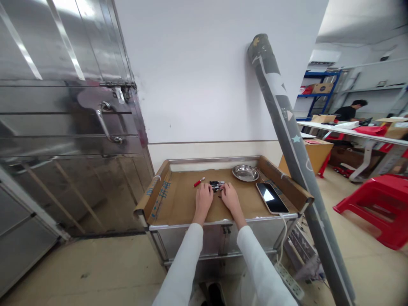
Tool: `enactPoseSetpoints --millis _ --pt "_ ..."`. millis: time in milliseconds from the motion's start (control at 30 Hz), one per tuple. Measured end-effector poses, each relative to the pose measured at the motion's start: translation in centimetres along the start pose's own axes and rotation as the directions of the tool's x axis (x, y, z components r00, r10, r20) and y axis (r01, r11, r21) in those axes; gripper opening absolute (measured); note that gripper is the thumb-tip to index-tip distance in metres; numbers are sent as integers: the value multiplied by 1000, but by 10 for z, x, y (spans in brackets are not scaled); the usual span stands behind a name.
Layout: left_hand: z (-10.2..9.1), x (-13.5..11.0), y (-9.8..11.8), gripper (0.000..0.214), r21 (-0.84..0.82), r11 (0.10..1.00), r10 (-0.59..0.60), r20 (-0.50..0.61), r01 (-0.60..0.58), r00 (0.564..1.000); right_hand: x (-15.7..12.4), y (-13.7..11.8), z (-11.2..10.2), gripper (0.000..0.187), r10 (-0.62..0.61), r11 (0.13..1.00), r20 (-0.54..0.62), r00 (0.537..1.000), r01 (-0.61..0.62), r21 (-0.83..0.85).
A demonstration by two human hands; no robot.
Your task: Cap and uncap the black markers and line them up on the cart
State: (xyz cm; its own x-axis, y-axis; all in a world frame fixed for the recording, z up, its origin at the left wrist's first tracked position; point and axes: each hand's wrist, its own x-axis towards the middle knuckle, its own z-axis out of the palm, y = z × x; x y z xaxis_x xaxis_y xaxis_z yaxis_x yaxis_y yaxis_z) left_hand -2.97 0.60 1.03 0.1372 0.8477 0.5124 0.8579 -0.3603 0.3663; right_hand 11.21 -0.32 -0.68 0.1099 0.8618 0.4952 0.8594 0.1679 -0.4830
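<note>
My left hand [204, 195] and right hand [229, 195] curl at the near side of dark pen-like pieces [217, 183] on the worktop [181, 204]; whether they grip any, I cannot tell. A red stick [198, 182] lies left.

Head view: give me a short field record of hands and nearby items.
Left hand: at the left end of slim black-and-silver pen-like items
Right hand: at their right end
Grip: unclear for both
Beyond left hand: small red-and-white pen-like item, apart
Back right: round shiny metal dish
Front right: rectangular black-screened phone with white cable
Surface: brown cardboard
</note>
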Motion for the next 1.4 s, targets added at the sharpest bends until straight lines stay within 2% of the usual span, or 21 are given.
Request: enactPoseSetpoints --millis 67,133,200,300,433,700,867,1400 --pt "-2 0 0 20 47 992 -109 -93 114 990 0 -1 -1 23 -7 1000 -8 1000 7 4" --pt "-1 0 -1 30 68 972 -209 -178 224 962 -1 -1 -2 23 -10 1000 -15 1000 10 6" --pt "2 -1 -4 44 77 961 -242 -222 265 945 -1 -1 -3 23 -13 1000 -18 1000 13 8" --pt "10 -2 -9 56 93 968 -212 -179 231 961 -1 -1 -2 23 -12 1000 -18 1000 12 14" --pt "16 -2 -12 51 108 960 -246 -117 259 962 -1 1 0 23 -14 1000 -20 1000 14 20" --pt "11 -1 -6 26 241 916 -295 -140 321 945 -1 0 -1 25 -18 1000 -24 1000 18 12" --pt "12 -1 -7 24 282 899 -281 -214 335 935 -1 -1 -2 25 -16 1000 -12 1000 16 7" --pt "5 1 -6 34 182 900 -371 -160 397 915 -1 0 -1 22 -21 1000 63 998 22 -21"
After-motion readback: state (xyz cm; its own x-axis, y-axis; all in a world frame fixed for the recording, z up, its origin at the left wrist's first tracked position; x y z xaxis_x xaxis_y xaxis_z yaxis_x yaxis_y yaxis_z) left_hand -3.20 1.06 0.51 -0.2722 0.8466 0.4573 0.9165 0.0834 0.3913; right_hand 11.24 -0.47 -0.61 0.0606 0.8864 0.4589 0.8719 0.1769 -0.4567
